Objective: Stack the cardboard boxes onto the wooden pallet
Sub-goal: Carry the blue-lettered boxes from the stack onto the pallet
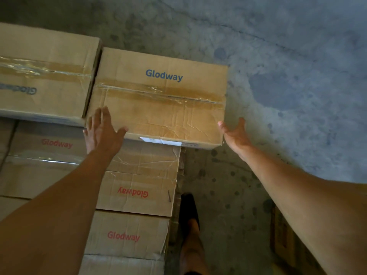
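A taped cardboard box with blue "Glodway" print point(158, 96) lies on top of the stack, its right end overhanging the boxes under it. My left hand point(101, 130) lies flat on the box's near left corner, fingers straight. My right hand point(235, 133) is spread at the box's near right corner, thumb at the edge; contact is unclear. Another top-layer box point(45, 76) sits tight against its left side. Lower boxes with red "Glodway" print point(137, 181) step down toward me. The pallet is hidden under the stack.
Stained concrete floor point(288, 86) spreads to the right and beyond the stack. My leg and dark shoe point(188, 211) stand beside the stack's right side. Part of a cardboard box point(282, 237) shows behind my right forearm at lower right.
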{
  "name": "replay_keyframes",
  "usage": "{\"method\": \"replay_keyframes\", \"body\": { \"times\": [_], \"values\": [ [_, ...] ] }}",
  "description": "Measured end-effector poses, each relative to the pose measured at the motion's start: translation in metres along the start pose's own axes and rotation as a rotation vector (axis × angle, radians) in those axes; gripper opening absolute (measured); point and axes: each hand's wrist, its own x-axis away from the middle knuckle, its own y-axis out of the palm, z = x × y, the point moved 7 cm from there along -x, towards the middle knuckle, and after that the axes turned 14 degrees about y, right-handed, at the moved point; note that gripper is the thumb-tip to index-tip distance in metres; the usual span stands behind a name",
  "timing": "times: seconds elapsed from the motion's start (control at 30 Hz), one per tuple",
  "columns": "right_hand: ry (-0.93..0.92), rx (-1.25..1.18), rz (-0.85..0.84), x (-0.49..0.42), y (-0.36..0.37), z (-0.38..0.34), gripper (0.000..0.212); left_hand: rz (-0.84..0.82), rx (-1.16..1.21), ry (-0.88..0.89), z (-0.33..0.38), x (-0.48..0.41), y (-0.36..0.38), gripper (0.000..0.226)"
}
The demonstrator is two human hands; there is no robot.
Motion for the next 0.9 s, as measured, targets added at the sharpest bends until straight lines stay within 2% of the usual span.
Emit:
{"method": "replay_keyframes", "body": {
  "times": [0.13,0.23,0.3,0.4,0.67,0.77,0.9],
  "values": [
    [-0.038,-0.003,0.101,0.028,-0.059,0.030,0.084,-0.003,0.024,0.163,0.079,0.023,-0.011,0.072],
    [-0.056,-0.071,0.177,0.056,-0.117,0.076,0.084,0.023,0.068,0.317,0.154,0.050,-0.023,0.059],
    [-0.054,-0.100,0.207,0.072,-0.144,0.108,0.083,0.022,0.116,0.361,0.190,0.066,-0.026,0.059],
    [-0.029,-0.167,0.274,0.111,-0.199,0.196,0.081,0.010,0.159,0.527,0.271,0.113,-0.019,0.064],
    [0.284,-0.528,0.542,0.213,-0.303,0.480,0.069,-0.226,0.086,0.891,0.487,0.286,0.047,0.064],
    [0.352,-0.693,0.615,0.235,-0.325,0.551,0.065,-0.272,0.130,1.060,0.561,0.346,0.066,0.063],
    [0.469,-0.851,0.690,0.251,-0.335,0.625,0.061,-0.326,0.145,1.187,0.632,0.394,0.093,0.061]
  ]
}}
